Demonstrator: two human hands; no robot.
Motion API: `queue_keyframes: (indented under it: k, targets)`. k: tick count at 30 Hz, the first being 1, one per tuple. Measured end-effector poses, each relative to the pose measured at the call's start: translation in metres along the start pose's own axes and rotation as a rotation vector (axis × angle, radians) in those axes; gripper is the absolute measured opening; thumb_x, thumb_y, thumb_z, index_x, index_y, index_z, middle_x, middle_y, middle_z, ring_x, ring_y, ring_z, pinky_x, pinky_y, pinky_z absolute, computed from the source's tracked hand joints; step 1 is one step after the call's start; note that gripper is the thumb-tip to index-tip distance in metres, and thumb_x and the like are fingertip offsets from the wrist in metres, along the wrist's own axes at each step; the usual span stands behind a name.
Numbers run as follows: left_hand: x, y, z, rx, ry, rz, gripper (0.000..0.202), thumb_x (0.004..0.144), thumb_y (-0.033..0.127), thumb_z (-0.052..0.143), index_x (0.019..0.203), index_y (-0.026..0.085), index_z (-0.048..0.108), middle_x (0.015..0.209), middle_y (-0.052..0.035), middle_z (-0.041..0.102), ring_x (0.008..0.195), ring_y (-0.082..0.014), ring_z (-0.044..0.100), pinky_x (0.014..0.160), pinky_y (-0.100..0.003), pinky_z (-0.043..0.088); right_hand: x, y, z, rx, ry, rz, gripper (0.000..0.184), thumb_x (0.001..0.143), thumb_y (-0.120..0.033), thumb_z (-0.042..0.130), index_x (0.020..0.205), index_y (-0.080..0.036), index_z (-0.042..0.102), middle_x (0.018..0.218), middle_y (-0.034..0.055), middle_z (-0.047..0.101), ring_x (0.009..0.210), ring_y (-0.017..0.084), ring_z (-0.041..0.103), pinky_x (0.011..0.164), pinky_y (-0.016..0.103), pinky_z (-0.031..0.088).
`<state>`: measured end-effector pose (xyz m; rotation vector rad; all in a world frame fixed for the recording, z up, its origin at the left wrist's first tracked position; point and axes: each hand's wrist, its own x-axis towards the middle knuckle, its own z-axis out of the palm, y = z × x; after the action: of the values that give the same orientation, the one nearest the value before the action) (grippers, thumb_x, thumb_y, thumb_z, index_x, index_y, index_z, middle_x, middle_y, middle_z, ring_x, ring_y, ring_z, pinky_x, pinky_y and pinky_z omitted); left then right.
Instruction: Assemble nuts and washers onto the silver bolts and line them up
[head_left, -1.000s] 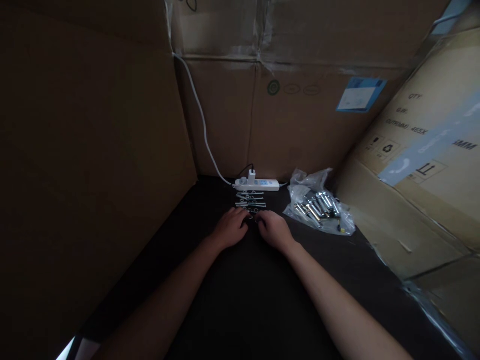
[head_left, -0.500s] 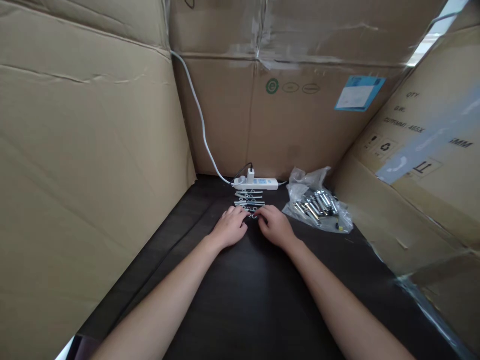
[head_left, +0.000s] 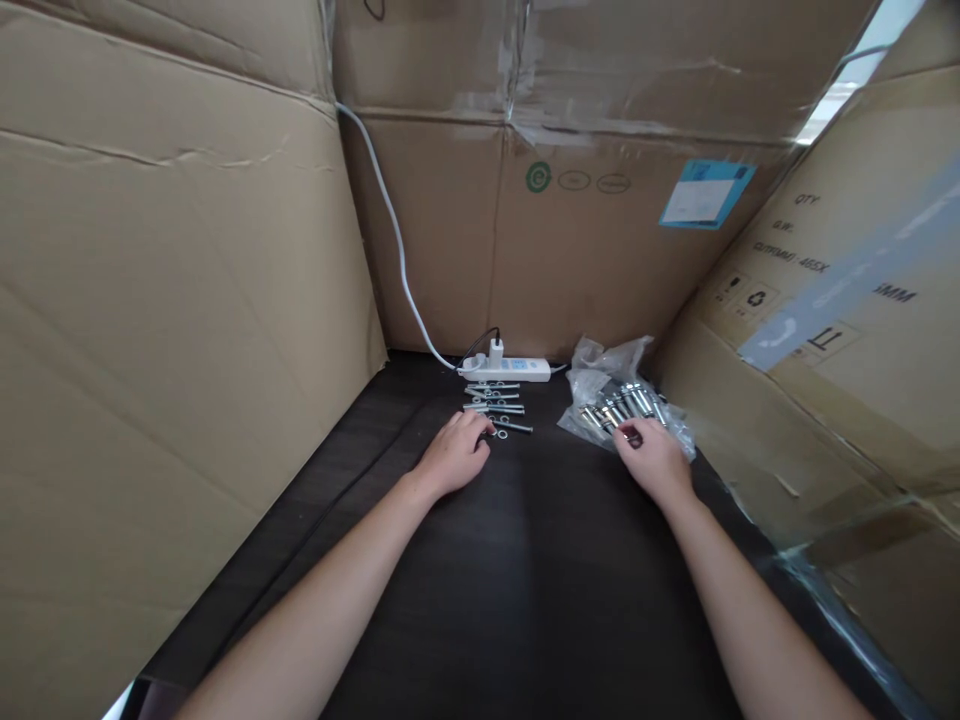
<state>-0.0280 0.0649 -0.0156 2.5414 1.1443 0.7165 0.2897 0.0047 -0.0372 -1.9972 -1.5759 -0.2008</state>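
My left hand rests on the dark table with bent fingers held together. Its fingertips are down among loose washers, and whatever they pinch is hidden. Beyond them lie several long bolts in rough rows, with small rings among them; one washer is just right of the fingertips. On the right, my right hand reaches over a clear plastic bag of metal expansion bolts. Its thumb and index finger curl around an expansion bolt at the near side of the pile, mostly covered by the hand.
A white power strip with a plugged-in adapter lies behind the bolts. Its white cable runs up the back cardboard. Tall cardboard panels enclose the table at the left, back and right. A thin dark cable crosses the left side.
My right hand has left the bolt rows and moved right to the bag. A bolt that it partly covered now shows in the nearest row. My left hand has stayed there.
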Motion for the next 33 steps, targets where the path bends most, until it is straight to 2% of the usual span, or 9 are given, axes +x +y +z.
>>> queue_keyframes:
  k: [7,14,20,26,33]
  targets:
    - [0.0,0.001,-0.002,-0.03,-0.004,-0.001,0.024,0.081,0.012,0.044,0.098,0.021,0.057,0.103,-0.0038,0.055,0.099,-0.0195,0.05,0.09,-0.034,0.043,0.0,-0.005,0.004,-0.067,-0.024,-0.003,0.026,0.078,-0.039,0.053,0.094,-0.022,0.064,0.097,0.0062,0.059,0.079,0.02,0.057,0.068,0.032,0.043]
    - [0.0,0.002,-0.002,-0.056,-0.01,-0.008,0.023,0.081,0.013,0.045,0.098,0.021,0.058,0.102,-0.0041,0.056,0.098,-0.0194,0.052,0.089,-0.033,0.044,0.0,-0.006,0.005,-0.139,-0.039,0.046,0.024,0.078,-0.04,0.051,0.086,-0.021,0.063,0.09,0.0069,0.057,0.078,0.021,0.055,0.065,0.032,0.042]
    - [0.0,0.002,-0.002,-0.049,-0.007,-0.006,0.023,0.081,0.013,0.044,0.097,0.021,0.057,0.102,-0.0039,0.056,0.098,-0.0193,0.053,0.088,-0.033,0.044,0.004,0.006,0.003,-0.116,0.2,0.052,0.029,0.08,-0.035,0.047,0.101,-0.018,0.06,0.097,0.0102,0.055,0.093,0.025,0.051,0.08,0.036,0.041]
    - [0.0,0.001,-0.002,-0.057,-0.007,-0.002,0.023,0.08,0.013,0.045,0.097,0.021,0.058,0.101,-0.004,0.056,0.098,-0.0192,0.053,0.088,-0.033,0.044,0.012,0.018,0.009,-0.081,0.212,0.119,0.035,0.083,-0.033,0.043,0.11,-0.017,0.059,0.102,0.0117,0.055,0.094,0.025,0.05,0.08,0.036,0.04]
    - [0.001,0.0,-0.001,-0.04,-0.013,-0.009,0.023,0.08,0.012,0.044,0.096,0.021,0.057,0.101,-0.0035,0.056,0.096,-0.0188,0.054,0.086,-0.032,0.045,0.026,0.026,0.015,-0.076,0.253,0.181,0.033,0.082,-0.036,0.046,0.104,-0.017,0.062,0.094,0.0093,0.056,0.083,0.023,0.052,0.07,0.033,0.038]
